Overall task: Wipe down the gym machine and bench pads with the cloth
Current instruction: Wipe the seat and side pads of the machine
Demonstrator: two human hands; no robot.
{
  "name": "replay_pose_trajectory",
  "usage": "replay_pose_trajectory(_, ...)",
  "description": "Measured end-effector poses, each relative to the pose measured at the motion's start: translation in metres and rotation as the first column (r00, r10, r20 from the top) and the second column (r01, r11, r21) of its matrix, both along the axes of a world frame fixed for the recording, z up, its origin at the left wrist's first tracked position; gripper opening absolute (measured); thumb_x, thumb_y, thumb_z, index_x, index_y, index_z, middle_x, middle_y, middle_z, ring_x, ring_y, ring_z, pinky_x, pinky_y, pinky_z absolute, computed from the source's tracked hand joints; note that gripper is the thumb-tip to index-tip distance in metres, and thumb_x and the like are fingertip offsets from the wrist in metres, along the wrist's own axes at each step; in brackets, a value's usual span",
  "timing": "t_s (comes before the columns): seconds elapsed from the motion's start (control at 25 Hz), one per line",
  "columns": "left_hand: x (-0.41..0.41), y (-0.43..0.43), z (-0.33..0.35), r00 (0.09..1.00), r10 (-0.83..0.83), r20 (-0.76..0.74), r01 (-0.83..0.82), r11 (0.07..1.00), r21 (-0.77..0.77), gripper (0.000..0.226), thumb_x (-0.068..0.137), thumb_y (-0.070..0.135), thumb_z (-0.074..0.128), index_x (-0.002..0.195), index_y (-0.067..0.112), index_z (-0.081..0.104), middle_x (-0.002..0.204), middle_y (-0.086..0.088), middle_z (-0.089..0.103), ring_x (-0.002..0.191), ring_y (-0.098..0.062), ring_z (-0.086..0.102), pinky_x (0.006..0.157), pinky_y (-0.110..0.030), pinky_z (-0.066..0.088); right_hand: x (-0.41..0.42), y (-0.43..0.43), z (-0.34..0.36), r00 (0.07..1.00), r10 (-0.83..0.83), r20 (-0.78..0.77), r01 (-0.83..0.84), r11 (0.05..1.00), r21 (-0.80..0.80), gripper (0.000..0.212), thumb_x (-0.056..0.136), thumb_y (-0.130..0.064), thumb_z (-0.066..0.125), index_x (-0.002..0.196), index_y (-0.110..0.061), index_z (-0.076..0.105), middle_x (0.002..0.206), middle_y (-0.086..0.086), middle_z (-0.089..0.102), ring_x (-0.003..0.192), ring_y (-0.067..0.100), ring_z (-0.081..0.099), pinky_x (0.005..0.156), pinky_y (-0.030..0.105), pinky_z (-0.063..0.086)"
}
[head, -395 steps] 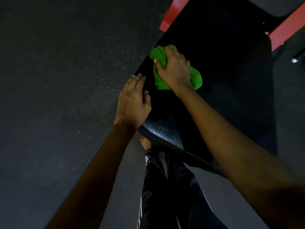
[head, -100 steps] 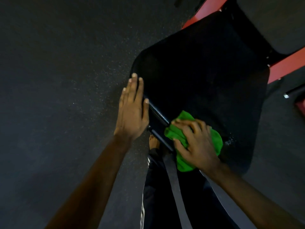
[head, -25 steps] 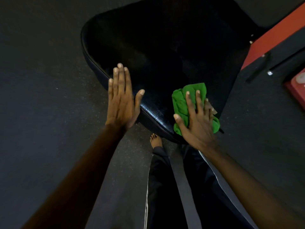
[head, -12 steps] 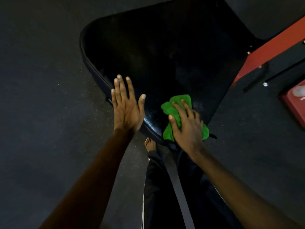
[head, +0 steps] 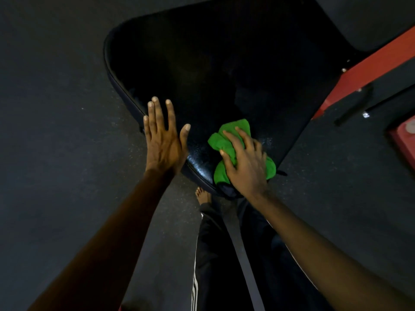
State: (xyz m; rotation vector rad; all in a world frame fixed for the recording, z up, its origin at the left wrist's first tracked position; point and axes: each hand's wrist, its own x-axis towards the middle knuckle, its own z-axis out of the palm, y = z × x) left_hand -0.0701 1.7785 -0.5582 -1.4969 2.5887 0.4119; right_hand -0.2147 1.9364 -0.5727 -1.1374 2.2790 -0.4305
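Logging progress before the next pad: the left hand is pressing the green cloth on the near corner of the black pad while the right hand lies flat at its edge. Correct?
Not quite: the hands are swapped. The head view shows the right hand pressing the green cloth on the black pad's near corner, while the left hand lies flat at its edge.

Right hand (head: pixel 246 163) presses a crumpled green cloth (head: pixel 226 143) onto a glossy black padded bench (head: pixel 213 70) — left hand (head: pixel 162 140) lies flat, fingers spread, at its edge.
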Motion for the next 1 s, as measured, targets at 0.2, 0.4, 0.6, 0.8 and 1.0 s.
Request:
replay_pose_trajectory(0.2, -0.001, 0.001, 0.003, 1.0, 0.016, -0.011, -0.016, 1.0, 0.015, 0.069, 0.107, 0.051, 0.02, 0.16, 0.011, 0.001, 0.166, -0.019, -0.011, 0.153, -0.03, -0.013, 0.122, -0.042, -0.01, -0.014, 0.04, -0.012, 0.977, -0.206, -0.053, 0.209, 0.976, 0.061, 0.051, 0.1, -0.049, 0.05, 0.148, -0.034, 0.042, 0.155, -0.002, 0.039, 0.13, 0.033, 0.041, 0.097, 0.056, 0.042)
replay_pose_trajectory(0.4, -0.001, 0.001, 0.001, 1.0, 0.025, -0.016, -0.024, 0.999, 0.022, 0.069, 0.106, 0.052, 0.016, 0.16, 0.013, 0.0, 0.166, -0.018, -0.012, 0.153, -0.03, -0.014, 0.121, -0.041, -0.013, -0.036, -0.051, -0.039, 0.936, -0.344, -0.071, 0.349, 0.934, 0.075, 0.05, 0.1, -0.051, 0.045, 0.147, -0.035, 0.043, 0.153, 0.001, 0.041, 0.127, 0.034, 0.043, 0.097, 0.051, 0.036)
replay_pose_trajectory(0.6, -0.001, 0.001, 0.001, 0.999, 0.027, -0.029, -0.027, 1.0, 0.013, 0.068, 0.107, 0.05, 0.019, 0.161, 0.013, 0.003, 0.166, -0.018, -0.009, 0.153, -0.03, -0.012, 0.122, -0.041, -0.01, -0.028, -0.036, -0.022, 0.964, -0.263, -0.046, 0.265, 0.963, 0.042, 0.047, 0.1, -0.048, 0.047, 0.144, -0.032, 0.045, 0.149, 0.004, 0.043, 0.125, 0.035, 0.043, 0.097, 0.051, 0.039)
replay_pose_trajectory(0.8, 0.0, 0.0, 0.0, 0.999, 0.006, -0.047, -0.007, 1.0, -0.017, 0.068, 0.106, 0.05, 0.017, 0.16, 0.011, 0.005, 0.166, -0.02, -0.007, 0.154, -0.032, -0.009, 0.121, -0.04, -0.011, 0.0, -0.001, -0.008, 0.989, -0.139, -0.056, 0.139, 0.99, -0.004, 0.048, 0.098, -0.049, 0.051, 0.144, -0.034, 0.046, 0.149, 0.001, 0.043, 0.126, 0.032, 0.043, 0.095, 0.05, 0.039)
replay_pose_trajectory(1.0, 0.0, 0.001, -0.002, 0.999, -0.01, -0.05, 0.008, 0.999, -0.038, 0.068, 0.107, 0.049, 0.018, 0.16, 0.009, 0.006, 0.165, -0.021, -0.005, 0.154, -0.033, -0.008, 0.121, -0.04, -0.011, -0.036, -0.091, -0.039, 0.967, -0.232, -0.108, 0.233, 0.972, 0.004, 0.046, 0.096, -0.047, 0.052, 0.14, -0.033, 0.05, 0.144, 0.001, 0.047, 0.124, 0.032, 0.045, 0.094, 0.05, 0.04)
